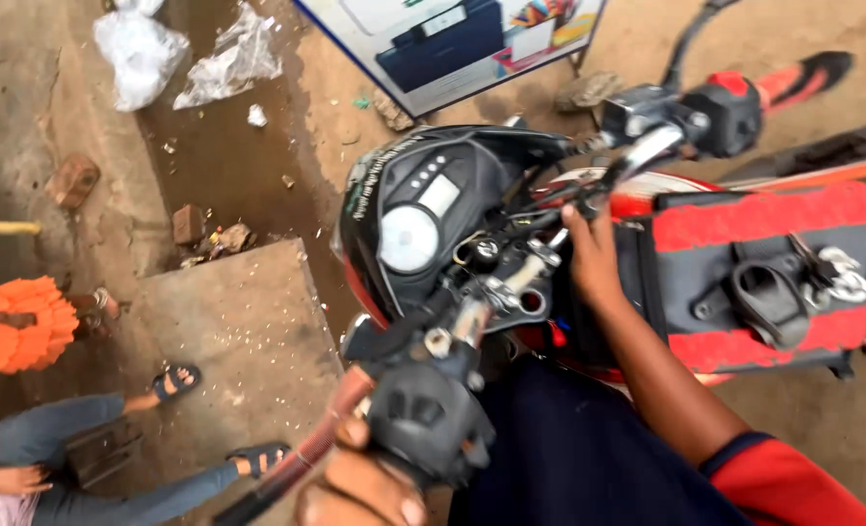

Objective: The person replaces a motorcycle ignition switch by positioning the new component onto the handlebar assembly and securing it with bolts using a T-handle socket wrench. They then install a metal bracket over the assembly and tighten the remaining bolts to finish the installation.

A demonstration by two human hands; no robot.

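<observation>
The left hand (360, 487) sits at the bottom edge of the view, its fingers (394, 507) curled shut around the left grip (297, 463) of a motorbike, just below the black switch housing (423, 414). A thumb tip and a knuckle show; the rest of the hand is cut off by the frame.

The right hand (594, 258) reaches up past the red and black tank cover (759, 278) to the middle of the handlebar (511, 278). Its fingers (574, 214) are pressed together and point at the cables (550, 190) beside the steering clamp, touching them. Whether they pinch anything cannot be told, since the fingertips are hidden among the cables.

Just left of those fingers lies the dashboard (423, 219) with its round dial. Above and to the right of them is the right switch housing (720, 112) and a silver lever (642, 151).

Far left of both hands, a person in jeans and sandals (175, 380) sits on the ground.
</observation>
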